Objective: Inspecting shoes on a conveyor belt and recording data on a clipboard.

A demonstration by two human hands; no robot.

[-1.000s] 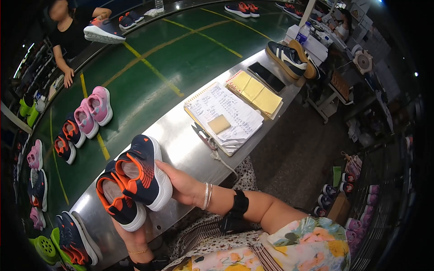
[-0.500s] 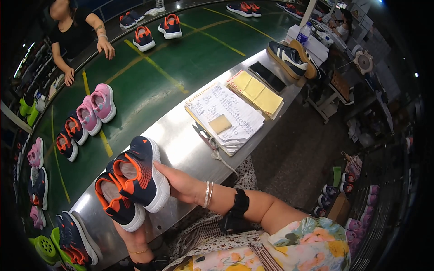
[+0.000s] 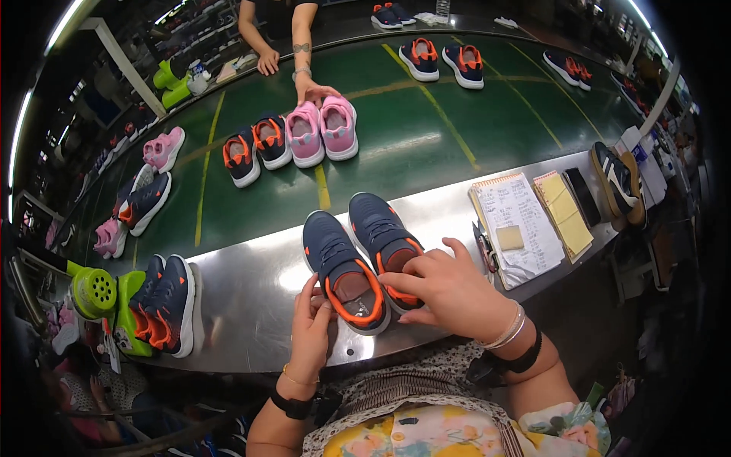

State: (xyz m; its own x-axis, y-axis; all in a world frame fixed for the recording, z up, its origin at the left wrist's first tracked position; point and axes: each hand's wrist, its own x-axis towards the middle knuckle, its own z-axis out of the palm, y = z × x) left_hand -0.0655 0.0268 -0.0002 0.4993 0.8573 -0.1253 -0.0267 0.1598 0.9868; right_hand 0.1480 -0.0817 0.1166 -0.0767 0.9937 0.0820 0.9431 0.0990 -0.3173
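A pair of navy sneakers with orange collars stands side by side at the edge of the metal table, toes pointing away from me. My left hand [image 3: 310, 333] has its thumb and fingers curled against the outer side of the left sneaker [image 3: 335, 251]. On the right sneaker [image 3: 375, 225], my right hand [image 3: 461, 293] grips the heel and collar, the index finger reaching over the opening. Part of that sneaker's heel is hidden behind the fingers. Both sneakers look level and upright.
Across the green conveyor [image 3: 396, 160], a co-worker's hand [image 3: 312, 91] touches pink sneakers [image 3: 339, 129] beside another navy pair [image 3: 244, 156]. More navy sneakers [image 3: 173, 305] lean by a green device [image 3: 95, 293] at left. At right lie scissors [image 3: 485, 247], a notebook [image 3: 525, 206] and a phone [image 3: 582, 196].
The navy sneakers, held up tilted before, now stand on the metal table with toes away from me. My view has turned left. The co-worker's hand has come onto the pink sneakers.
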